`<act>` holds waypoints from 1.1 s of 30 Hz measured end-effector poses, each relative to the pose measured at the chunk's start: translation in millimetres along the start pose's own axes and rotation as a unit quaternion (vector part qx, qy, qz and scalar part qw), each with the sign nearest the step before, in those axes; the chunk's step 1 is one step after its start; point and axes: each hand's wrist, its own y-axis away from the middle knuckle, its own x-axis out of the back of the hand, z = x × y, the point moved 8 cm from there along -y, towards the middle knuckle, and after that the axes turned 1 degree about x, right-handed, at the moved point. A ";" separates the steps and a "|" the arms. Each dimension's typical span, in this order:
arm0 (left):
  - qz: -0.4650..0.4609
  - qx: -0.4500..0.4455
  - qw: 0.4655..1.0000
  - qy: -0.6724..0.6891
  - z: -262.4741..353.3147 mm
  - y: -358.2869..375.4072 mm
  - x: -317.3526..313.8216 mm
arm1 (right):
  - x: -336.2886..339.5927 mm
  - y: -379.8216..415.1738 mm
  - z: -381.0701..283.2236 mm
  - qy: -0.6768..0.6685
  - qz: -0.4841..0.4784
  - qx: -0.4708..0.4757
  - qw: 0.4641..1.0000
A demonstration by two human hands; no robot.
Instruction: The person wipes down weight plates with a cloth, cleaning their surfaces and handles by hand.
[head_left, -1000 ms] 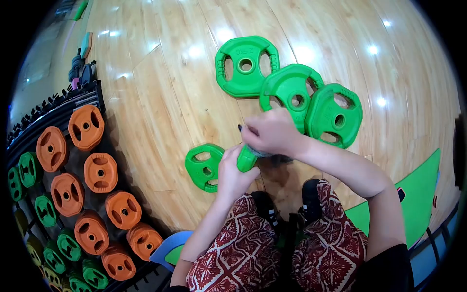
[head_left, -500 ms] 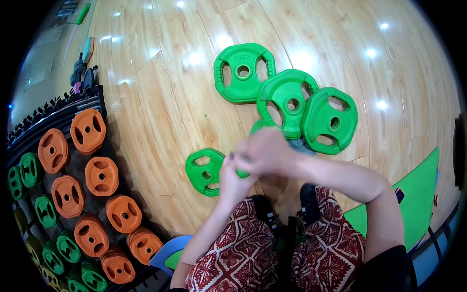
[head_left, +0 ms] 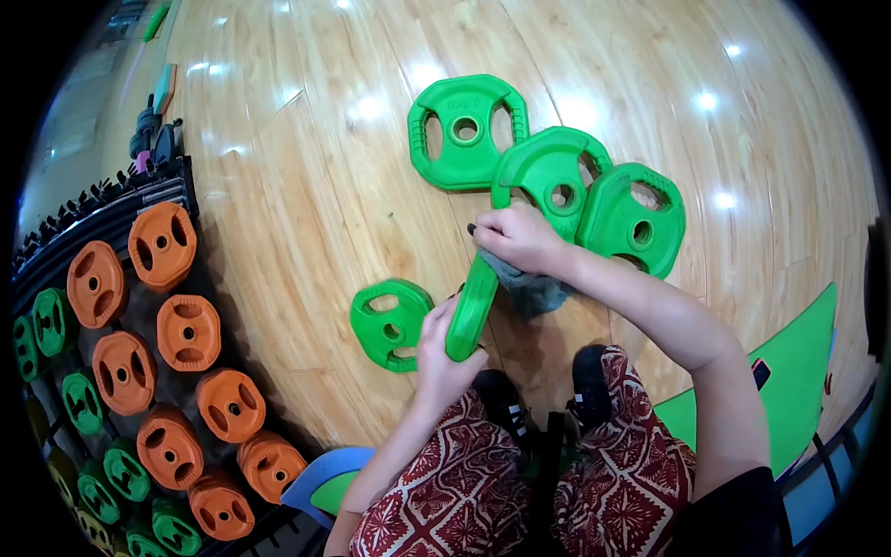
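My left hand (head_left: pixel 440 364) grips the near end of a green weight plate (head_left: pixel 471 311), which is tilted up so its rim faces me. At the far end of that plate, my right hand (head_left: pixel 522 238) is closed around a grey cloth (head_left: pixel 536 295), part of which hangs below the fingers. Just beyond lies an overlapping row of green plates: a far one (head_left: pixel 452 158), a middle one (head_left: pixel 548 167) and a right one (head_left: pixel 617 227). A smaller-looking green plate (head_left: pixel 373 323) lies alone on the floor, left of my left hand.
A rack on the left holds orange plates (head_left: pixel 188 332) and green plates (head_left: pixel 83 403). A green mat (head_left: pixel 789 390) lies at the right with a phone-like object (head_left: pixel 761 373) on it. My shoes (head_left: pixel 590 381) are close below the hands on the wood floor (head_left: pixel 325 204).
My right hand has moved away from my left, toward the plate's far end. The held plate's rim and the grey cloth now show more clearly.
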 end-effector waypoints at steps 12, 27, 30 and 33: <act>0.004 0.099 0.991 -0.087 -6.1 5.0 13.8 | -19.2 22.1 -39.3 0.047 0.072 0.086 0.993; -0.001 0.111 0.991 -0.072 -13.3 5.9 4.7 | 10.3 64.4 -1.3 -0.145 0.067 -0.124 0.979; -0.014 0.107 0.992 -0.060 -12.1 3.4 3.2 | 14.0 71.0 -16.9 -0.169 0.034 -0.092 0.981; -0.025 0.098 0.994 -0.034 0.2 -4.2 -1.4 | 21.6 70.9 -56.2 -0.074 0.034 0.003 0.997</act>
